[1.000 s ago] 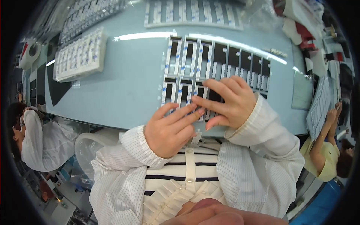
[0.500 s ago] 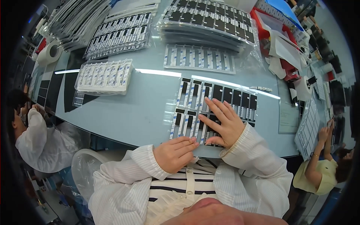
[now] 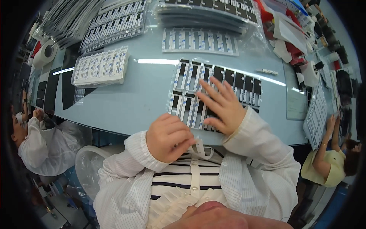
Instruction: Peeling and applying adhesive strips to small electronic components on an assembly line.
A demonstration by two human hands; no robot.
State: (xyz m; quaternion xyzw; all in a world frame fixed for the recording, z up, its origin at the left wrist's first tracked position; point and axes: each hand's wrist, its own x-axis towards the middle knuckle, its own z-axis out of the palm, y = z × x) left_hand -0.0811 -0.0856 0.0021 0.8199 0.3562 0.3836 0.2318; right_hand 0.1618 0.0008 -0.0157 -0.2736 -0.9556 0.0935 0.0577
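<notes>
A sheet of black rectangular pieces [image 3: 246, 89] lies on the glass-topped table in two rows; the pieces at its left end carry white strips with blue marks. My right hand [image 3: 223, 105] is spread over the middle of this sheet, fingers apart, covering part of the lower row; whether the fingertips press on it I cannot tell. Just off the sheet's lower left corner, my left hand [image 3: 169, 137] is closed with its fingers curled. A white bent strip [image 3: 201, 148], like peeled backing paper, hangs by its thumb at the table's front edge.
Beyond the sheet lies a clear tray of white strips [image 3: 200, 41], with a thick stack of trays [image 3: 202, 19] behind it. A bagged pack of strips [image 3: 101, 66] sits left. A tape roll [image 3: 45, 53] and a red bin [image 3: 295, 53] flank the table. Co-workers sit at both sides.
My left hand has drawn back from the sheet's lower left edge, curling its fingers, and the white strip now shows beside it. My right hand's fingers have spread. The whole view has shifted slightly.
</notes>
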